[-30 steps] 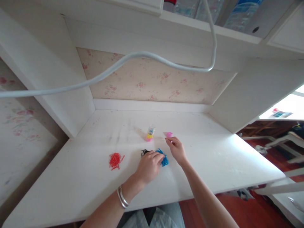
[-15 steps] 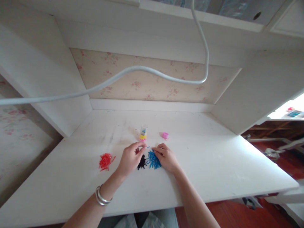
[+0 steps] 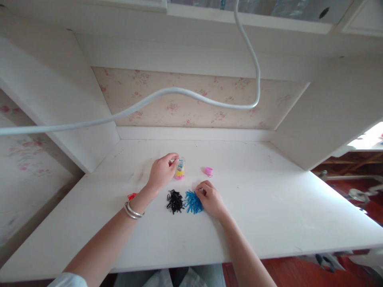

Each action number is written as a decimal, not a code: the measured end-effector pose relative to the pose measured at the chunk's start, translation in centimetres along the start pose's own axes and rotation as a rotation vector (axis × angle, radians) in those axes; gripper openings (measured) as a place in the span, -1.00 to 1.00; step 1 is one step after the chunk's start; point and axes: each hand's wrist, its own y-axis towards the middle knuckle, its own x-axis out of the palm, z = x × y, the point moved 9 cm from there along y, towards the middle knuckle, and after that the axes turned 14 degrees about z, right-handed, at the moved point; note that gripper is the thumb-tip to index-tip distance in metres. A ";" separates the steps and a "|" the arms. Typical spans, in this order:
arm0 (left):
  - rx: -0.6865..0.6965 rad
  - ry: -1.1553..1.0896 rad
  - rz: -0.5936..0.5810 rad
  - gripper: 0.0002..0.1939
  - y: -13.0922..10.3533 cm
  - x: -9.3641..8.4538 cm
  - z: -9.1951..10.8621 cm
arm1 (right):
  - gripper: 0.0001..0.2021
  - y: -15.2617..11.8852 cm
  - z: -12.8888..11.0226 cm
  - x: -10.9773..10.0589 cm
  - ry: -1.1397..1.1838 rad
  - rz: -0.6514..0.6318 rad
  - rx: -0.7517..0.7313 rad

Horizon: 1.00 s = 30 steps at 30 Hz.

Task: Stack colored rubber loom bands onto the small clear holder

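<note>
My left hand (image 3: 164,169) is at the mouth of a small clear bottle (image 3: 180,169), thumb and fingertips pinched on what looks like a small blue rubber band. Pink, yellow and blue layers show inside the upright bottle. My right hand (image 3: 209,198) rests at the right edge of a pile of blue rubber bands (image 3: 192,202), its fingers curled together; whatever is in them is hidden. Left of that pile lies a heap of black rubber bands (image 3: 175,201). My left wrist mostly covers some red rubber bands (image 3: 132,196).
A small pink object (image 3: 208,171), perhaps a cap, lies right of the bottle on the white desk (image 3: 269,207). A pale cable (image 3: 179,91) crosses the view above the desk. Side panels and a back wall enclose the desk.
My left hand has moved forward from above the black heap to the bottle's mouth, uncovering the black bands and covering most of the red ones. My right hand has stayed by the blue pile.
</note>
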 end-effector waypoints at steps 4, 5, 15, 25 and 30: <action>0.009 0.043 -0.015 -0.78 0.0 0.6 -0.4 | -0.90 0.2 0.4 -0.3 0.056 0.048 0.036; 0.009 0.048 -0.019 -0.78 0.0 0.6 -0.4 | -0.90 0.2 0.5 -0.4 0.065 0.061 0.039; 0.034 -0.008 -0.081 -0.74 -0.3 0.8 -0.6 | -0.84 0.6 0.6 -1.0 0.120 0.132 0.079; 0.097 -0.114 -0.070 -0.77 -3.8 -1.8 2.0 | -0.82 0.8 1.6 -1.6 0.139 0.234 0.118; 0.237 -0.045 -0.286 -0.80 -9.1 0.7 3.6 | -0.77 0.8 2.5 -2.1 0.140 0.322 0.173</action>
